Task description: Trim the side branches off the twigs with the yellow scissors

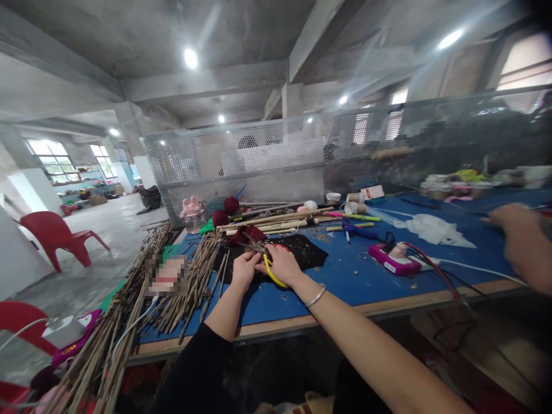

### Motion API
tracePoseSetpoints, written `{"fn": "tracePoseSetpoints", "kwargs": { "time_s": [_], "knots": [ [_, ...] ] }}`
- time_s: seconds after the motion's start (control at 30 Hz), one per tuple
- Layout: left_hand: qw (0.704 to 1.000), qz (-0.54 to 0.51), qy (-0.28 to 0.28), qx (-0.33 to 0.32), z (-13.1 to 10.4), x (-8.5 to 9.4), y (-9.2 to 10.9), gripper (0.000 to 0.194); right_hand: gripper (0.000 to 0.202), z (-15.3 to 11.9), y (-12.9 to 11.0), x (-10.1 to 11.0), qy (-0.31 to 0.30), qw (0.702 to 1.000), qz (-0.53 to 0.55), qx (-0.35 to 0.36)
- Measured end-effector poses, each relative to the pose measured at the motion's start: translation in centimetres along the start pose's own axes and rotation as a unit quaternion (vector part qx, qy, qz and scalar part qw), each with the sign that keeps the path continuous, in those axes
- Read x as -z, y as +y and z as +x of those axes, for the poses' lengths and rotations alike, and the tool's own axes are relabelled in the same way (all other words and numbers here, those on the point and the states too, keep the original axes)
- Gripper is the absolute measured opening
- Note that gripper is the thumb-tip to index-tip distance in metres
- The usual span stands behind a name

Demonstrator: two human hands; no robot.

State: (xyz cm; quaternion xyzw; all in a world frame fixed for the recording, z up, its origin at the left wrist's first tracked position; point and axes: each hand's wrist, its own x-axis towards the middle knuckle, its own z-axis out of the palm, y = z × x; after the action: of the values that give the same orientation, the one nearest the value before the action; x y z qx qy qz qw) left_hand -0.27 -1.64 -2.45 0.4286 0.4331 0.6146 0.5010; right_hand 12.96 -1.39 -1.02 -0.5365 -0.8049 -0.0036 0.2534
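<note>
My right hand (282, 265), with a bracelet on its wrist, is closed around a pair of scissors (272, 276) with yellow handles. Their metal blades point up and to the left, over dark red material (246, 234). Close beside it, my left hand (245, 269) has its fingers pinched together near the blades. Whatever lies in that pinch is too small or hidden to name. Both hands are above a black cloth (307, 250) strewn with small chips. Thin brown sticks (200, 273) lie in a bundle left of my left hand.
Longer sticks (118, 322) hang over the left table edge. Behind the cloth lie pale rods (276, 223), red yarn balls (232, 205) and a blue glue gun (359, 230). A purple power strip (393, 260) with cables sits right. Another person's hand (520, 230) is far right.
</note>
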Motion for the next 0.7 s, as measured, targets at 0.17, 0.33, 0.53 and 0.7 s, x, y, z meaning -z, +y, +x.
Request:
{"fn": "tracePoseSetpoints", "kwargs": {
  "time_s": [0.17,0.33,0.53,0.7],
  "knots": [
    [1.0,-0.004,-0.005,-0.005,0.14,0.05,-0.1,0.042,0.061,-0.02,-0.01,0.12,-0.002,1.0,0.01,0.002],
    [0.999,0.03,0.015,-0.028,0.19,0.15,-0.02,0.036,0.059,-0.14,-0.36,0.6,-0.037,0.999,0.017,-0.019],
    [0.999,0.017,0.034,-0.009,0.17,0.08,-0.12,0.034,0.057,-0.12,-0.57,0.89,-0.068,0.997,-0.012,-0.045],
    [0.999,0.012,0.038,0.004,0.44,0.18,-0.37,0.032,0.058,-0.05,-0.38,0.65,-0.072,0.996,-0.022,-0.05]
  ]
}}
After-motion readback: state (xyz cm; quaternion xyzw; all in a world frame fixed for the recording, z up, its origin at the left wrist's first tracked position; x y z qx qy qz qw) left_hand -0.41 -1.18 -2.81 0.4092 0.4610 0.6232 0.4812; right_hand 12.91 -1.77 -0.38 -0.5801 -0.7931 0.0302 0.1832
